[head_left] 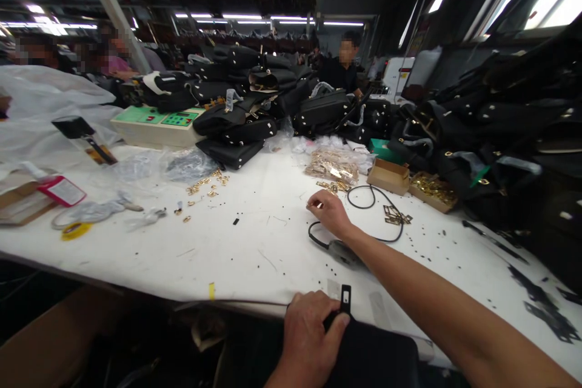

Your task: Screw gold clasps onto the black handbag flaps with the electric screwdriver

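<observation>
My left hand (pixel 311 333) grips a black strap tab (pixel 346 299) with a pale slot near its tip. The tab stands up from a black bag (pixel 377 348) at the front edge of the table. Further out over the white tabletop, my right hand (pixel 330 212) has its fingertips pinched together; what they hold, if anything, is too small to make out. Below its wrist lies a dark, rounded tool (pixel 343 251), partly covered by the forearm, with a black cord (pixel 402 227) looping to the right. Flat gold pieces (pixel 334 186) lie just beyond the fingers.
Black bags (pixel 327 110) pile up along the back and right. A box of gold fittings (pixel 431 190) and a cardboard box (pixel 388 176) stand right. Loose gold clasps (pixel 211 185), a green-topped machine (pixel 159 124) and a brush (pixel 86 139) are left. A person (pixel 341 73) is behind the pile.
</observation>
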`<state>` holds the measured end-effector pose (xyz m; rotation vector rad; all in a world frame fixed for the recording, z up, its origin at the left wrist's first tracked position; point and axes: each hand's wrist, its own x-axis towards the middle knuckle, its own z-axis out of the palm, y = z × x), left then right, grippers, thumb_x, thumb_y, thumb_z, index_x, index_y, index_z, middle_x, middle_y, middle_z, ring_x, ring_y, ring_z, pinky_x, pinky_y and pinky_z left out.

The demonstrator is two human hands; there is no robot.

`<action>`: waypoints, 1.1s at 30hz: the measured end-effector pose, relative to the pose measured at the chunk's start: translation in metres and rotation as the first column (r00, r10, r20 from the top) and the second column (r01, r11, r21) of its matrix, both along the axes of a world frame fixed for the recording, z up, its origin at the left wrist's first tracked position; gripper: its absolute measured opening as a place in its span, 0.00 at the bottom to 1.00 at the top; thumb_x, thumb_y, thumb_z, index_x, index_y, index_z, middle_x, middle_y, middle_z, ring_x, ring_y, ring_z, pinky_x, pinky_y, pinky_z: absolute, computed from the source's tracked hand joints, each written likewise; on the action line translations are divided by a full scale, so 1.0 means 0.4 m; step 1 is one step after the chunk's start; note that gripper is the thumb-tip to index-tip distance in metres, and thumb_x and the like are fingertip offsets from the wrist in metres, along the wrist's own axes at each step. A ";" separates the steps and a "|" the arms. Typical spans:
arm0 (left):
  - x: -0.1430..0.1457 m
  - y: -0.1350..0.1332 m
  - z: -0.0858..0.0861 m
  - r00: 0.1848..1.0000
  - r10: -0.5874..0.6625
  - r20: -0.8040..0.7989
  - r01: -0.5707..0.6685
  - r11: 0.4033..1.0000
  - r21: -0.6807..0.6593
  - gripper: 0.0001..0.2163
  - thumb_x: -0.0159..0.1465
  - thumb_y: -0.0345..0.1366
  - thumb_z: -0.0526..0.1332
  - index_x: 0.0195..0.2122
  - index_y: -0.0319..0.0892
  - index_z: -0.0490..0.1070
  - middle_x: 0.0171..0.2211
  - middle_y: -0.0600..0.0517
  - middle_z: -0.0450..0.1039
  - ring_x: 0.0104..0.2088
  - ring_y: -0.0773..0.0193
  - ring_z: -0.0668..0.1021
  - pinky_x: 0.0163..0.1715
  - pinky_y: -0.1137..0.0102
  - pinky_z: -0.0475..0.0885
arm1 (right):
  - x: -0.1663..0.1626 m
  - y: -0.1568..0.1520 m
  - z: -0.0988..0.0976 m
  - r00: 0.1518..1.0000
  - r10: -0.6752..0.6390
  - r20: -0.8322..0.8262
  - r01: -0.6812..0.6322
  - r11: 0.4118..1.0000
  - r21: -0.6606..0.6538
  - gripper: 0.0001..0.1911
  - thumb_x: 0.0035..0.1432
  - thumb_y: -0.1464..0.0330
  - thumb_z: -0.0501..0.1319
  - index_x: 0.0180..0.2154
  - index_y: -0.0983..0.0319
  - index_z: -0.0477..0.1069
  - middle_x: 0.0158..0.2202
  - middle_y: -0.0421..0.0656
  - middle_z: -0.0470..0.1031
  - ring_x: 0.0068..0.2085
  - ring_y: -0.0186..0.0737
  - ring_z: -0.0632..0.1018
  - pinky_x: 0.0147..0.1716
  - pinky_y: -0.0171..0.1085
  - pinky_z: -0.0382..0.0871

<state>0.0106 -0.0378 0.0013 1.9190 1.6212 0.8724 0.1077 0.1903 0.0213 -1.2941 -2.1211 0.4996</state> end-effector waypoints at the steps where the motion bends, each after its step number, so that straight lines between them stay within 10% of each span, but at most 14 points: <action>1: -0.001 0.000 0.001 1.000 -0.001 0.003 0.001 1.000 -0.005 0.02 0.61 0.35 0.64 0.33 0.47 0.77 0.30 0.53 0.78 0.34 0.57 0.78 0.38 0.64 0.63 | 0.011 -0.029 0.006 0.994 0.054 -0.093 -0.048 0.997 0.067 0.03 0.61 0.70 0.61 0.34 0.59 0.73 0.41 0.42 0.76 0.41 0.36 0.77 0.42 0.34 0.71; 6: -0.007 0.000 0.007 1.000 -0.029 -0.006 0.029 0.999 -0.017 0.05 0.64 0.38 0.63 0.34 0.47 0.78 0.32 0.53 0.79 0.36 0.57 0.79 0.40 0.63 0.64 | 0.081 -0.168 0.054 0.907 0.225 -0.357 -0.110 0.942 0.316 0.04 0.62 0.72 0.61 0.35 0.58 0.72 0.49 0.46 0.76 0.49 0.41 0.78 0.50 0.42 0.73; 23: -0.010 -0.004 0.013 0.998 -0.059 -0.025 0.059 0.998 -0.007 0.08 0.65 0.40 0.61 0.38 0.46 0.79 0.36 0.51 0.81 0.40 0.55 0.80 0.42 0.63 0.65 | 0.136 -0.295 0.128 0.924 0.191 -0.330 -0.048 0.918 0.394 0.05 0.63 0.72 0.61 0.36 0.57 0.73 0.48 0.46 0.75 0.48 0.42 0.78 0.49 0.43 0.75; 27: -0.011 -0.004 0.010 0.998 -0.061 -0.028 0.061 0.998 -0.014 0.06 0.65 0.39 0.62 0.38 0.47 0.79 0.37 0.52 0.81 0.41 0.55 0.80 0.43 0.62 0.64 | 0.131 -0.309 0.125 0.901 0.161 -0.402 -0.033 0.951 0.306 0.03 0.62 0.70 0.62 0.34 0.58 0.73 0.45 0.46 0.77 0.46 0.43 0.79 0.48 0.43 0.74; 33: -0.013 0.000 0.031 0.997 -0.071 -0.020 0.070 0.996 -0.058 0.08 0.65 0.40 0.62 0.39 0.47 0.80 0.39 0.52 0.82 0.42 0.55 0.80 0.45 0.63 0.65 | 0.151 -0.341 0.116 0.799 -0.145 -0.583 0.031 0.979 -0.201 0.12 0.55 0.64 0.68 0.40 0.60 0.71 0.33 0.41 0.76 0.32 0.37 0.77 0.32 0.37 0.72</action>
